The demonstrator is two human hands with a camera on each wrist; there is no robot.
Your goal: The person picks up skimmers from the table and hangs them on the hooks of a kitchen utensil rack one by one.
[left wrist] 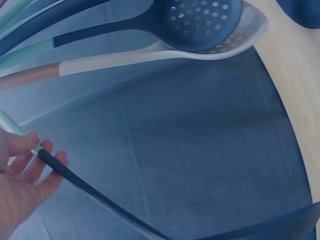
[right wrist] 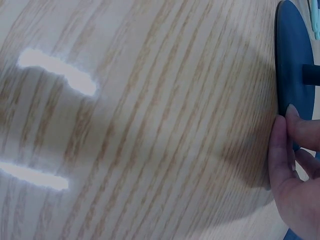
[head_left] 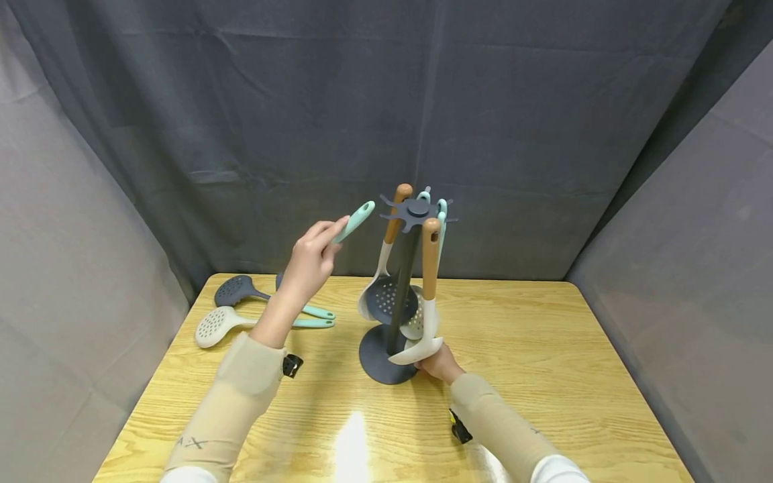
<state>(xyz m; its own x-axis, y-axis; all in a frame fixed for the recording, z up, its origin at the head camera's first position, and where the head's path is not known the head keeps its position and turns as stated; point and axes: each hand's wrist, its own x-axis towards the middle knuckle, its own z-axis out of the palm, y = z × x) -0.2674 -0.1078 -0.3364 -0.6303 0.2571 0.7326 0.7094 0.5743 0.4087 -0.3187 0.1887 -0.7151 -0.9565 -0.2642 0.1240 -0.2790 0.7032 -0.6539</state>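
Note:
My left hand (head_left: pixel 311 258) is raised to the left of a dark utensil stand (head_left: pixel 417 209). It pinches a kitchen utensil with a mint handle (head_left: pixel 357 220) and a dark shaft (left wrist: pixel 82 186); only part of its dark head shows, so its kind is unclear. My right hand (right wrist: pixel 295 170) grips the rim of the stand's round base (head_left: pixel 377 362). From the stand hang a ladle with a wooden handle (head_left: pixel 431 258), a dark skimmer (head_left: pixel 386 300), a pale perforated utensil (head_left: pixel 414 323) and a wooden-handled pale utensil (left wrist: pixel 110 62).
Left of the stand, a dark skimmer (head_left: pixel 234 290) and a pale skimmer (head_left: pixel 213 327), both with mint handles, lie on the wooden table (head_left: pixel 513 329). A dark grey curtain (head_left: pixel 302 121) hangs behind the table, with pale panels on both sides.

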